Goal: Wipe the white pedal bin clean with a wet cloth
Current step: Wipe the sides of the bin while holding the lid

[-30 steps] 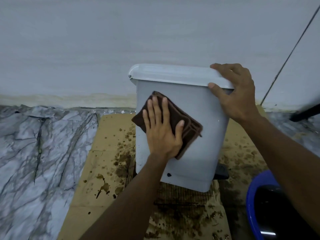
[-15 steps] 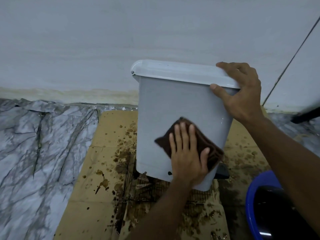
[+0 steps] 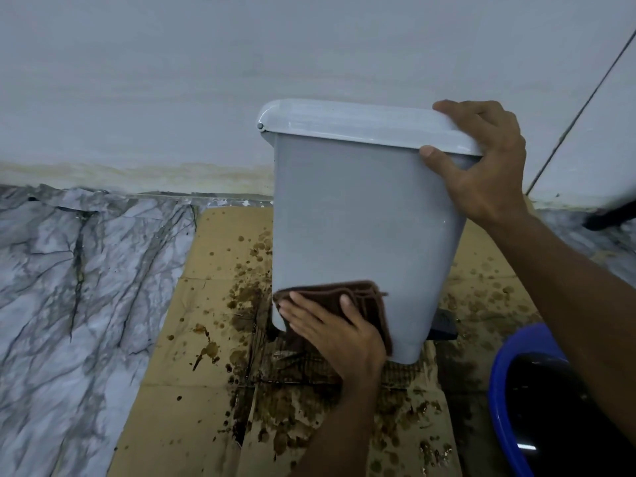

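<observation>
Stained cardboard [image 3: 192, 401], marble floor [image 3: 69, 304], white wall [image 3: 206, 63]

Pedal bin [image 3: 361, 228]: white plastic, lid closed, tilted, standing on stained cardboard. Cloth [image 3: 358, 297]: brown, folded, pressed flat against the bin's lower front corner.

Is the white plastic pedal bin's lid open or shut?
Shut: the lid lies flat along the white plastic pedal bin rim.
</observation>
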The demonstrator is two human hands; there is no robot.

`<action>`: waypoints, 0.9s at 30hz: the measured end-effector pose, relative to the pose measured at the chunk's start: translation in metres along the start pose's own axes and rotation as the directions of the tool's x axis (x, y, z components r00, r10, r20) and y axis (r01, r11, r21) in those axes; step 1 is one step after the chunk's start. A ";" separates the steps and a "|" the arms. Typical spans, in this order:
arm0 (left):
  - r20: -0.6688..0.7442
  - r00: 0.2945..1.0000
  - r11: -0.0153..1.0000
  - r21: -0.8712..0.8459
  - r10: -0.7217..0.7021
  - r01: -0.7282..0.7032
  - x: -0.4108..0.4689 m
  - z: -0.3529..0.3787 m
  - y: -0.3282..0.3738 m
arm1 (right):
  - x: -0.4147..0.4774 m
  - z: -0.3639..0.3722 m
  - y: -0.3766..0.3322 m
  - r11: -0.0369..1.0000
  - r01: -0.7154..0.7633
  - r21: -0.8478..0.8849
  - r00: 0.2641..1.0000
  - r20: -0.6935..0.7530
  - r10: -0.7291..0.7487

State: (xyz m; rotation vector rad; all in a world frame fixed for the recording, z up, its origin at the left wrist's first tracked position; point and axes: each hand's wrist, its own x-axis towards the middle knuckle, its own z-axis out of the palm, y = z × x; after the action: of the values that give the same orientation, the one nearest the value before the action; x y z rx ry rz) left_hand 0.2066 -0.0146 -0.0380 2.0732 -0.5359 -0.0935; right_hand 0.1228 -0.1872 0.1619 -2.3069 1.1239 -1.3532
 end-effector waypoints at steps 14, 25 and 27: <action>-0.080 0.995 0.992 -0.117 -0.059 0.049 0.044 -0.002 0.008 | -0.001 -0.001 -0.006 1.000 -0.010 0.012 1.000 0.008 0.010; 0.091 0.790 0.792 0.027 0.606 -0.610 0.049 0.001 0.042 | -0.001 -0.002 -0.006 0.999 -0.040 0.018 0.999 0.000 0.040; 0.015 0.801 0.799 0.063 0.598 -0.598 0.084 -0.003 0.051 | 0.001 -0.001 -0.007 0.999 -0.044 0.017 0.999 0.002 0.044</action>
State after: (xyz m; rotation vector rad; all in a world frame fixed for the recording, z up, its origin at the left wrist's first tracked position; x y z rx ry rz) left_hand 0.2661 -0.0690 0.0183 1.8677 -1.1824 0.3082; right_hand 0.1259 -0.1830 0.1663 -2.2573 1.1517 -1.3399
